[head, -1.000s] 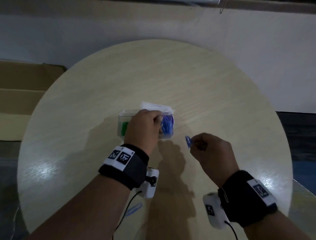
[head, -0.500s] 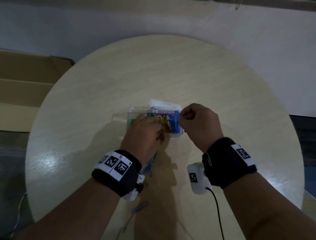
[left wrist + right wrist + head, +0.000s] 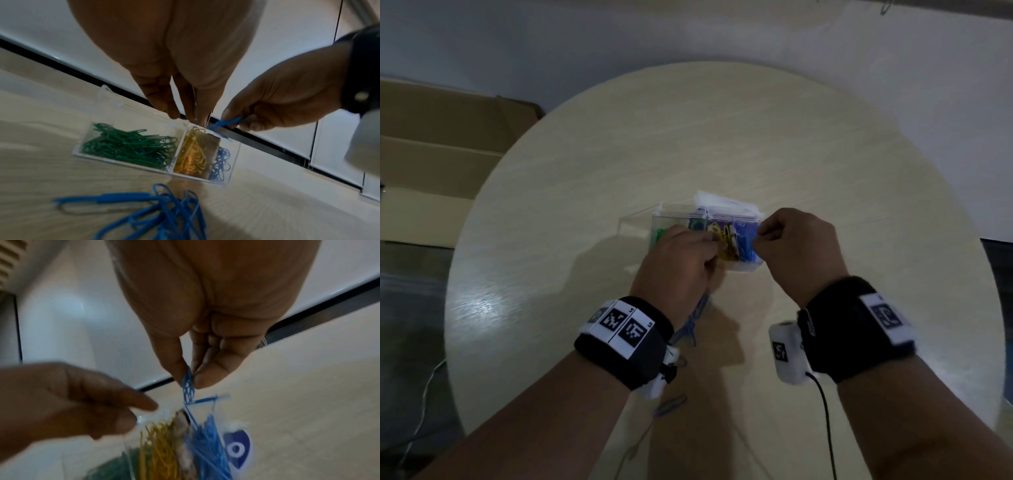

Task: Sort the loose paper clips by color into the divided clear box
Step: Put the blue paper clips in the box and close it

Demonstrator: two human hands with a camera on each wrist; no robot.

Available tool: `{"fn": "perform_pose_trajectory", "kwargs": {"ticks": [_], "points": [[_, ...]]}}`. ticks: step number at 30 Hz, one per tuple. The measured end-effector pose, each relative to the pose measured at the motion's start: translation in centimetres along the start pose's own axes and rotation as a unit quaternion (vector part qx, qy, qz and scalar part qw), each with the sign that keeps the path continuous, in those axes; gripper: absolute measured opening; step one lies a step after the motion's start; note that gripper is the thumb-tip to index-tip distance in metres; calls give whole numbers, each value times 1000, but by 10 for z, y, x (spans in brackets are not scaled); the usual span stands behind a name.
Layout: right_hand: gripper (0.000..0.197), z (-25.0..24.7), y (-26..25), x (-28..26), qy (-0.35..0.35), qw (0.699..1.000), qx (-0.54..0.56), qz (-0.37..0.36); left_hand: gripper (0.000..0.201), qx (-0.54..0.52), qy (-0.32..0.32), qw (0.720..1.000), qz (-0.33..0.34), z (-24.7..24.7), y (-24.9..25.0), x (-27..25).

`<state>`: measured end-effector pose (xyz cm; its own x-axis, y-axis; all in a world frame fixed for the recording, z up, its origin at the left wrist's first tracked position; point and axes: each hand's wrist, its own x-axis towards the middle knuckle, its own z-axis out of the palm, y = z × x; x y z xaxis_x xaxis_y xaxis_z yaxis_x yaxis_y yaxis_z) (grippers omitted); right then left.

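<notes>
Round pale table [image 3: 722, 137]; right hand [image 3: 798, 253] pinches blue clip [image 3: 188, 386]; left hand [image 3: 678, 263] relaxed.

- The round surface [image 3: 825, 171] looks like pale wood-grain laminate, smooth, with a soft sheen where light falls.
- The divided box [image 3: 232, 164] is clear, glossy hard plastic.
- The loose blue clips [image 3: 164, 211] seem plastic-coated wire; blur hides the detail.
- The wrist bands [image 3: 835, 329] are black matt cloth.
- The carton [image 3: 431, 154] is matt brown cardboard.
</notes>
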<state>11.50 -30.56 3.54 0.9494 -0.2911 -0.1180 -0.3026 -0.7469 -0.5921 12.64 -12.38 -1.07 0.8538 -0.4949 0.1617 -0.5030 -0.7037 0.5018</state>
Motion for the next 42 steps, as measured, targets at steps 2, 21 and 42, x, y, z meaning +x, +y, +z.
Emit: {"fn": "perform_pose_trajectory", "kwargs": {"ticks": [2, 21, 42], "points": [[14, 11, 4, 3, -18, 1000, -15, -6, 26, -12, 30, 999, -14, -8, -1, -9], [41, 74, 41, -72, -153, 921, -167, -318, 29, 89, -93, 990, -56, -23, -25, -165], [56, 66, 26, -96, -148, 984, -69, -78, 8, 89, -129, 984, -80, -13, -29, -148]]}}
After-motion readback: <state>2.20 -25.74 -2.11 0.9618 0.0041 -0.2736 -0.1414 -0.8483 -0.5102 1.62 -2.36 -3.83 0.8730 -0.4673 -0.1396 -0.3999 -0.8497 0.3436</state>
